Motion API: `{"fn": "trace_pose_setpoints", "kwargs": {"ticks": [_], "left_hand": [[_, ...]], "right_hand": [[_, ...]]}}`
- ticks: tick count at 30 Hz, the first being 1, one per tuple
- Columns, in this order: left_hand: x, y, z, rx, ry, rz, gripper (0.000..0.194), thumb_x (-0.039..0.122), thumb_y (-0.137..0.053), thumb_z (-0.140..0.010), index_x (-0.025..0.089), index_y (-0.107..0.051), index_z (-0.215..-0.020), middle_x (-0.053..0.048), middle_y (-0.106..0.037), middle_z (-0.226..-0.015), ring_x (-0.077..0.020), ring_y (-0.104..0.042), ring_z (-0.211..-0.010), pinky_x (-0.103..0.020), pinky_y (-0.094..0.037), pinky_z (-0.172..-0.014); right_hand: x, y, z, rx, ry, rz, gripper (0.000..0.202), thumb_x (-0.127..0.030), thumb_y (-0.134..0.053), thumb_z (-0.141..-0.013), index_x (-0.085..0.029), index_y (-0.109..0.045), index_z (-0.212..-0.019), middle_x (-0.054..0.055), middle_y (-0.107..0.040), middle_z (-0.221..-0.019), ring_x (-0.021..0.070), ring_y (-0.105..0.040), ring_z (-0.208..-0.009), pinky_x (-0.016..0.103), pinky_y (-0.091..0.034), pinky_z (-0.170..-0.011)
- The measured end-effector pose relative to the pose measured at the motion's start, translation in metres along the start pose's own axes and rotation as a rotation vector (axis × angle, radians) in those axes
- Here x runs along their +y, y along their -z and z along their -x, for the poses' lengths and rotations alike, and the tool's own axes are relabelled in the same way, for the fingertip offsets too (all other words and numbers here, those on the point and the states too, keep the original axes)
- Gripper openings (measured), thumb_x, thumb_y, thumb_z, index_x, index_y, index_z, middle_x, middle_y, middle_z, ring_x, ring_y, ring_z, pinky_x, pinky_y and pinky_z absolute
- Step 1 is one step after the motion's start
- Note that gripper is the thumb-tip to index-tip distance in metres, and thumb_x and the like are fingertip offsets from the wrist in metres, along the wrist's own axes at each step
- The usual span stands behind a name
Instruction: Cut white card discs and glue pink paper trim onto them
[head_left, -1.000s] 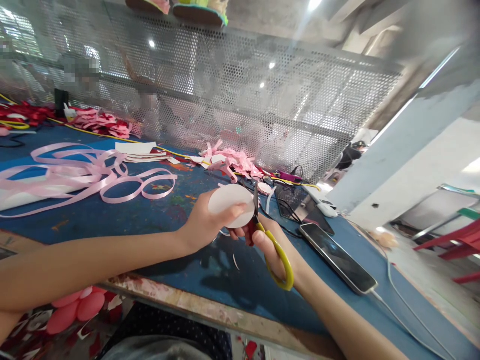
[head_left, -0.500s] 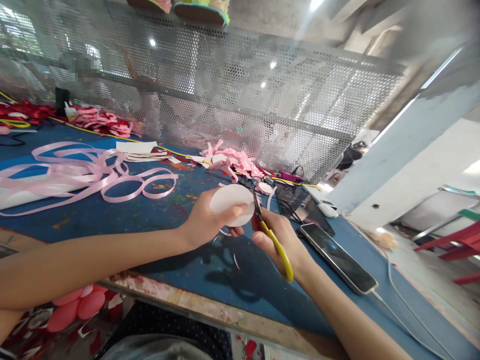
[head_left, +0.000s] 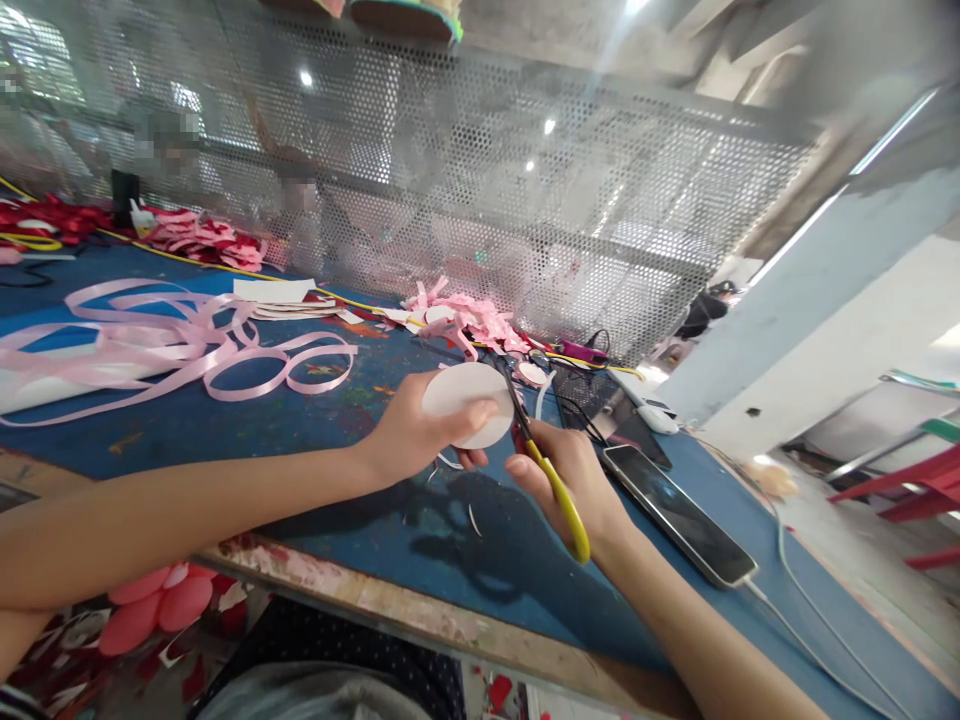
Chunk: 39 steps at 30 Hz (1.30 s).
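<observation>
Pinched between the thumb and fingers of my left hand (head_left: pixel 412 430) is a round white paper disc (head_left: pixel 466 385), held above the table. My right hand (head_left: pixel 574 475) is closed around a pair of scissors (head_left: pixel 553 480) with yellow handles and dark blades. The blades point up and away from me, along the disc's right edge. Whether they touch the paper I cannot tell for sure. Below the hands, a thin white paper sliver (head_left: pixel 474 520) lies on the blue table (head_left: pixel 360 540).
Pink ribbon (head_left: pixel 247 370) lies in loops at the left, near stacked white paper (head_left: pixel 274 291). Pink strips (head_left: pixel 472 318) are heaped behind my hands. A phone (head_left: pixel 679 515) with a cable lies right of my right hand. A perforated metal screen (head_left: pixel 465 170) stands behind the table.
The disc and scissors have shifted very slightly to the right, and the disc is turned a little. Both hands keep their hold.
</observation>
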<state>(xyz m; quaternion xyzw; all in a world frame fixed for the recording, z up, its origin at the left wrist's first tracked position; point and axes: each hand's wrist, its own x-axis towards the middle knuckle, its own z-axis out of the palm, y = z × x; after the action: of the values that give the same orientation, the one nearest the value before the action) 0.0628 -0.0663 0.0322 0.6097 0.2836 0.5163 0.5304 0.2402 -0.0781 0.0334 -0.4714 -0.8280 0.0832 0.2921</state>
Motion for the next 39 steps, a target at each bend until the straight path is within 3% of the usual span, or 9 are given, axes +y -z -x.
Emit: {"fn": "trace_pose_setpoints", "kwargs": {"ticks": [9, 15, 19, 27, 39], "left_hand": [[0.006, 0.003, -0.002, -0.041, 0.01, 0.026, 0.022, 0.033, -0.068, -0.07, 0.014, -0.059, -0.077, 0.002, -0.061, -0.053, -0.0113, -0.058, -0.041, -0.02, -0.049, -0.04], [0.003, 0.002, -0.001, -0.15, 0.046, 0.022, 0.017, 0.03, -0.063, -0.074, 0.013, -0.06, -0.075, 0.002, -0.06, -0.053, -0.0103, -0.059, -0.042, -0.018, -0.049, -0.04], [0.002, 0.003, 0.0, -0.188, 0.053, 0.019, 0.015, 0.027, -0.062, -0.076, 0.013, -0.06, -0.077, 0.002, -0.06, -0.054, -0.0106, -0.06, -0.043, -0.018, -0.051, -0.042], [0.007, 0.008, -0.005, -0.236, 0.065, -0.012, 0.015, 0.026, -0.061, -0.077, 0.013, -0.059, -0.082, 0.002, -0.061, -0.056, -0.0109, -0.06, -0.043, -0.018, -0.05, -0.039], [0.013, 0.016, -0.01, -0.33, 0.075, -0.031, 0.014, 0.027, -0.063, -0.076, 0.013, -0.06, -0.08, 0.002, -0.061, -0.057, -0.0103, -0.059, -0.042, -0.016, -0.047, -0.038]], "right_hand": [[-0.004, 0.005, 0.003, -0.004, -0.052, -0.033, 0.059, -0.074, -0.037, -0.074, -0.02, -0.03, -0.053, -0.006, -0.024, -0.048, 0.0078, -0.02, -0.049, 0.023, -0.016, -0.043], [-0.006, 0.003, 0.003, -0.12, 0.004, -0.245, 0.057, -0.073, -0.032, -0.077, -0.019, -0.041, -0.062, -0.003, -0.039, -0.052, 0.0098, -0.034, -0.048, 0.023, -0.025, -0.044], [-0.005, 0.003, 0.003, -0.143, 0.015, -0.28, 0.056, -0.073, -0.034, -0.077, -0.019, -0.041, -0.064, -0.003, -0.038, -0.052, 0.0093, -0.033, -0.048, 0.023, -0.026, -0.044], [-0.003, 0.003, 0.003, -0.09, -0.053, -0.155, 0.061, -0.08, -0.03, -0.072, -0.02, -0.033, -0.057, -0.005, -0.03, -0.047, 0.0081, -0.024, -0.047, 0.023, -0.017, -0.042], [-0.005, 0.014, 0.002, -0.087, -0.043, 0.006, 0.062, -0.08, -0.028, -0.072, -0.02, -0.032, -0.055, -0.006, -0.024, -0.05, 0.0082, -0.018, -0.051, 0.024, -0.016, -0.044]]}}
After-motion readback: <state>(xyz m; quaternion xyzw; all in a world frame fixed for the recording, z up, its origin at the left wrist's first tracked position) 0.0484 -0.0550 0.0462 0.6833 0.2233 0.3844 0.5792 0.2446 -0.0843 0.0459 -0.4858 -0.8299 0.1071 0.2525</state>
